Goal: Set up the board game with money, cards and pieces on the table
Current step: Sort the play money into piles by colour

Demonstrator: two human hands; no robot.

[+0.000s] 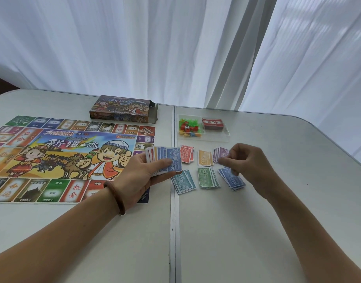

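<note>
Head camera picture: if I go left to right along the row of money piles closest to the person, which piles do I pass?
teal pile → green pile → blue pile

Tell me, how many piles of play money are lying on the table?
6. Far row: red pile, orange pile, purple pile. Near row: teal pile, green pile, blue pile. The right hand hides part of two. The left hand holds more notes.

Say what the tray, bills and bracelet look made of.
Tray: clear glossy plastic, likely; the table shows through it.
Bills: thin matte printed paper, in fanned flat piles.
Bracelet: probably polished wood; it is brown with a soft sheen.
</note>
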